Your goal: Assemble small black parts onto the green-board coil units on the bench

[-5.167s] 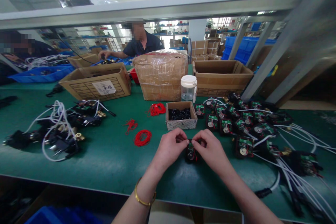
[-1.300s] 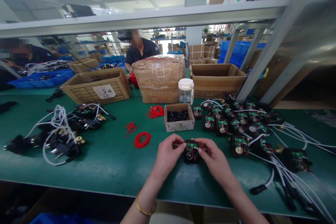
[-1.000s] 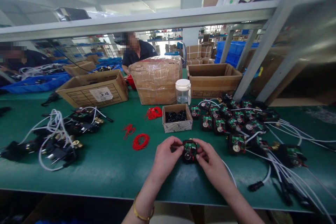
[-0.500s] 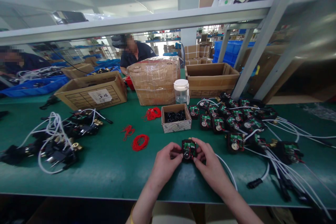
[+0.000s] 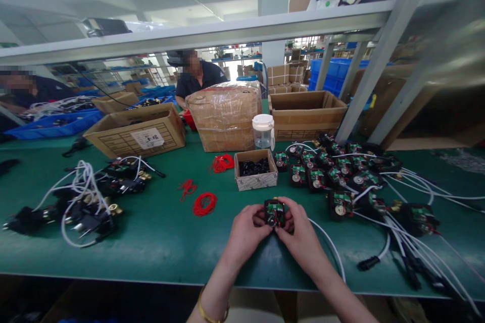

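Note:
Between my two hands, near the front of the green bench, is a small black-cased device with a green circuit board [image 5: 275,212] facing up. My left hand [image 5: 247,232] grips its left side, fingers curled behind and thumb at the lower edge. On the opposite side my right hand [image 5: 299,234] is closed on the same device, thumb also low. A white cable [image 5: 330,239] emerges beside my right hand and curves toward the bench front. Beyond the hands stands a small open carton of black parts [image 5: 255,181]. Coiled red wire [image 5: 204,204] lies to the left.
Similar circuit-board devices [image 5: 317,177] crowd the right side, their white cables trailing forward. More black devices with brass fittings [image 5: 94,207] lie at left. Behind are a wrapped carton [image 5: 225,118], a lidded plastic jar [image 5: 262,133] and an open carton [image 5: 306,118]. A co-worker [image 5: 200,75] sits opposite.
Both thumbs have shifted closer together along the device's lower edge. The device stays in both hands, its board a little more tilted toward me. The whole view has moved slightly.

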Available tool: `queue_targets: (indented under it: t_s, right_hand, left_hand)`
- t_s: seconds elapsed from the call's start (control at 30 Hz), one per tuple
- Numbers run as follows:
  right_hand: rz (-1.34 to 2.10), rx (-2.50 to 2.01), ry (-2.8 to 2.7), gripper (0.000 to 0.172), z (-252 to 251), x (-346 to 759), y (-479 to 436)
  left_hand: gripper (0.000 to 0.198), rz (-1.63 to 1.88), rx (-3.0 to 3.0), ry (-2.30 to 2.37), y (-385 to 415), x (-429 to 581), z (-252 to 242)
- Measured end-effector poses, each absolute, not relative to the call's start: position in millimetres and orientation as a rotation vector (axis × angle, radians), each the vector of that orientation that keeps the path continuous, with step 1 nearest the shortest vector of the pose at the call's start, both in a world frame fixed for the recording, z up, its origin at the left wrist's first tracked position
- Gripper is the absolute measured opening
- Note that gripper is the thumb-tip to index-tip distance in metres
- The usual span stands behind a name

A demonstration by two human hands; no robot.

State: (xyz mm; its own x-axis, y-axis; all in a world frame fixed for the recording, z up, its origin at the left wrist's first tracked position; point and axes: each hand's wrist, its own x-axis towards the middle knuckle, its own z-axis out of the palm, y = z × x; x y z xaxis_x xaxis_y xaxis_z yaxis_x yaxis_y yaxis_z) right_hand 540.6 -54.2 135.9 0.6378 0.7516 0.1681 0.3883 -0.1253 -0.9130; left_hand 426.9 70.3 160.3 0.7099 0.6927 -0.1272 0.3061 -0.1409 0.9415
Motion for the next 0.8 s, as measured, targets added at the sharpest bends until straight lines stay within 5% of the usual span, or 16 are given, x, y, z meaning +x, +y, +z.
queue_targets:
  t_s: [0.3,0.8]
  right_hand:
    - [0.448,-1.725,-0.959,0.066,138,545,-57]
    - [0.415,-1.777,-0.934,0.056,170,584,-69]
  left_hand:
    - [0.036,0.399,1.746,0.776,69,427,161]
    - [0.052,0.447,1.584,0.649,72,413,151]
